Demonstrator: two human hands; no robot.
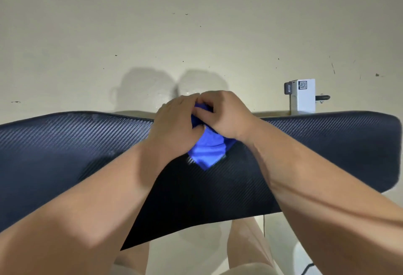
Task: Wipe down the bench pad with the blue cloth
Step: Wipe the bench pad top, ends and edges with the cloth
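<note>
The bench pad (pixel 316 144) is a long black pad with a carbon-weave texture, running across the whole view from left to right. The blue cloth (pixel 208 149) is bunched between both hands above the pad's middle, near its far edge, and one corner hangs down onto the pad. My left hand (pixel 174 122) grips the cloth from the left. My right hand (pixel 222 115) grips it from the right, its fingers curled over the top. Most of the cloth is hidden inside the hands.
A pale floor (pixel 196 24) with small dark specks lies beyond the pad. A white metal post (pixel 303 97) with a QR sticker and a bolt rises behind the pad's far right. My legs (pixel 246 242) show below the pad's near edge.
</note>
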